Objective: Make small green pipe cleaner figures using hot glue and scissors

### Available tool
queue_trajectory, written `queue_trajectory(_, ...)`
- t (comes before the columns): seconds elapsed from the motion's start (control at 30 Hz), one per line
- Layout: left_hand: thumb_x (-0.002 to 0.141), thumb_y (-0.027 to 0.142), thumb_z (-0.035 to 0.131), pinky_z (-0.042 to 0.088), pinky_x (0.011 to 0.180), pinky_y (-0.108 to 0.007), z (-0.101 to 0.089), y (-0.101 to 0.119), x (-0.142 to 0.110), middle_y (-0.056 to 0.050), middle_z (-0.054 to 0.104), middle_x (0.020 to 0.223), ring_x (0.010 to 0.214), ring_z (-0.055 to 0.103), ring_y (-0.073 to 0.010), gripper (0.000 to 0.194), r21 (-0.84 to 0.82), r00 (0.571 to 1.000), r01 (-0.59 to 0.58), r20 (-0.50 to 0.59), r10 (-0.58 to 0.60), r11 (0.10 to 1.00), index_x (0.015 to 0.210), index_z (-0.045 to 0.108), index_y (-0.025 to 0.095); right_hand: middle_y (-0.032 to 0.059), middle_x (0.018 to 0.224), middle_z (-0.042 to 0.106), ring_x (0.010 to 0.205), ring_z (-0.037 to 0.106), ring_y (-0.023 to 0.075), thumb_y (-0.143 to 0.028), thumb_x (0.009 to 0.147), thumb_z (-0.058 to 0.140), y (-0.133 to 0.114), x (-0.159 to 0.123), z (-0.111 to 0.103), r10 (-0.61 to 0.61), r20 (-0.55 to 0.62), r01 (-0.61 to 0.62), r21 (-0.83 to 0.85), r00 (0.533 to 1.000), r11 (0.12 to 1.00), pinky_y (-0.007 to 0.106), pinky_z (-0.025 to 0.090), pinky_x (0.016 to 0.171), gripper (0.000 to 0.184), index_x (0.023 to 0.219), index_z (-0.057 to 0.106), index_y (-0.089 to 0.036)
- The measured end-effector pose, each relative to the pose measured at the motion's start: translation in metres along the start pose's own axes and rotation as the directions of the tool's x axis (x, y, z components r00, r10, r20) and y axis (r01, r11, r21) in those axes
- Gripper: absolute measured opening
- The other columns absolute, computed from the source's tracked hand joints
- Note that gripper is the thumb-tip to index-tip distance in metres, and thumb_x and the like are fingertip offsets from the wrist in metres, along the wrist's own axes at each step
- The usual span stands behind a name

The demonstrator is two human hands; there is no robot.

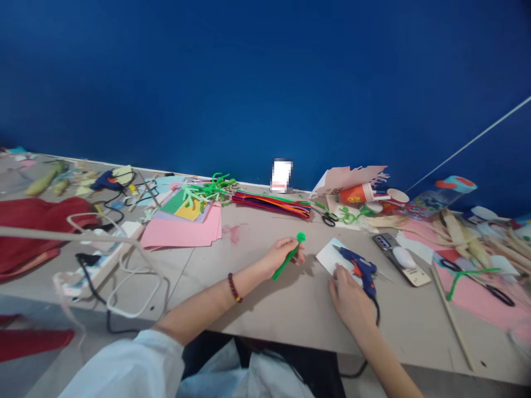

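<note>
My left hand [289, 253] is closed around green pipe cleaners [282, 266], whose upper end forms a small green fuzzy ball [301, 237]. They tilt above the table, apart from its surface. My right hand [347, 287] rests by the near edge of a white card [332, 258], thumb and forefinger apart. Beside its fingertips a blue hot glue gun [357, 264] with an orange trigger lies on the card, nozzle toward the upper left. The right hand's other fingers are partly hidden.
Pink paper sheets [178, 231] and a bundle of coloured pipe cleaners [271, 205] lie toward the wall. A white power strip [103, 260] with cables is at left. Black scissors [329, 219], a phone [400, 260] and a wooden stick [452, 318] are at right.
</note>
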State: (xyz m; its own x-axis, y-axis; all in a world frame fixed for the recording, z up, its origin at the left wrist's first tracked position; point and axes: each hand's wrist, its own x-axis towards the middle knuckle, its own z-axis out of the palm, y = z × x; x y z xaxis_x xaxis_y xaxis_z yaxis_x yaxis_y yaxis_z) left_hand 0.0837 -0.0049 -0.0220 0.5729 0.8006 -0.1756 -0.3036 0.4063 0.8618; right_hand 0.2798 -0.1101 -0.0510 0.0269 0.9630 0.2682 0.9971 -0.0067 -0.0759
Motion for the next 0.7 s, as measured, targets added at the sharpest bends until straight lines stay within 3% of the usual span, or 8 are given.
queue_trajectory(0.13,0.076,0.037,0.060,0.044,0.053,-0.023,0.001,0.012,-0.007,-0.002,0.060,0.062,0.052,0.054,-0.0103,0.029,-0.164,0.998,0.055,-0.034,-0.061,0.985,0.090,0.057,0.012,0.0166,0.099,0.065,0.086,0.065,0.0261,-0.027,0.086,0.035,0.025,0.001,0.004,0.064,0.026,-0.065,0.040,0.998,0.997,0.035,0.052,0.068,0.030,0.108,0.050,-0.012)
queue_trajectory(0.23,0.076,0.036,0.060,0.043,0.052,-0.022,-0.002,0.020,-0.015,-0.002,0.058,0.061,0.051,0.054,-0.0100,0.028,-0.140,0.996,0.055,-0.064,-0.064,0.989,0.090,0.057,0.011,0.0181,0.100,0.065,0.089,0.065,0.0275,-0.026,0.087,0.032,0.036,0.004,0.002,0.118,0.020,-0.119,0.072,0.993,0.990,0.038,0.052,0.070,0.030,0.106,0.051,-0.012)
queue_trajectory(0.3,0.075,0.037,0.061,0.040,0.048,-0.020,-0.007,0.025,-0.020,0.001,0.056,0.059,0.047,0.050,-0.0077,0.027,-0.087,0.995,0.015,-0.093,-0.024,0.996,0.086,0.056,0.013,0.0203,0.107,0.062,0.098,0.062,0.0288,-0.024,0.087,0.030,0.032,0.010,-0.004,0.088,-0.002,-0.087,0.123,0.996,0.989,0.042,0.051,0.079,0.028,0.097,0.054,-0.013)
queue_trajectory(0.4,0.075,0.043,0.060,0.025,0.036,-0.016,-0.019,0.031,-0.022,0.007,0.045,0.051,0.035,0.033,-0.0023,0.030,0.058,0.992,-0.018,-0.127,0.026,0.998,0.082,0.054,0.015,0.0188,0.117,0.058,0.111,0.055,0.0288,-0.020,0.086,0.029,0.011,0.024,-0.020,-0.014,-0.021,0.019,0.241,1.000,0.970,0.046,0.045,0.091,0.026,0.088,0.055,-0.015)
queue_trajectory(0.53,0.076,0.048,0.057,0.017,0.034,-0.015,-0.031,0.034,-0.022,0.008,0.043,0.054,0.034,0.026,-0.0011,0.033,0.145,0.977,-0.066,-0.191,0.093,0.987,0.087,0.053,0.017,0.0122,0.111,0.062,0.105,0.059,0.0247,-0.025,0.087,0.038,-0.035,0.049,-0.041,-0.116,-0.039,0.121,0.457,0.992,0.881,0.044,0.045,0.092,0.024,0.100,0.056,-0.019)
queue_trajectory(0.63,0.077,0.051,0.053,0.015,0.033,-0.016,-0.033,0.029,-0.023,0.009,0.041,0.052,0.032,0.021,-0.0008,0.036,0.147,0.977,-0.059,-0.194,0.087,0.987,0.089,0.054,0.017,0.0095,0.106,0.065,0.098,0.061,0.0223,-0.031,0.086,0.046,-0.064,0.071,-0.045,-0.171,0.052,0.093,0.665,0.984,0.741,0.039,0.049,0.086,0.024,0.106,0.056,-0.023)
queue_trajectory(0.7,0.078,0.053,0.051,0.016,0.032,-0.016,-0.033,0.023,-0.025,0.009,0.040,0.050,0.031,0.020,-0.0010,0.038,0.141,0.982,-0.045,-0.173,0.069,0.989,0.089,0.054,0.017,0.0084,0.107,0.064,0.093,0.063,0.0197,-0.033,0.084,0.050,-0.075,0.087,-0.039,-0.232,0.121,0.043,0.803,0.965,0.595,0.037,0.051,0.083,0.029,0.110,0.054,-0.023)
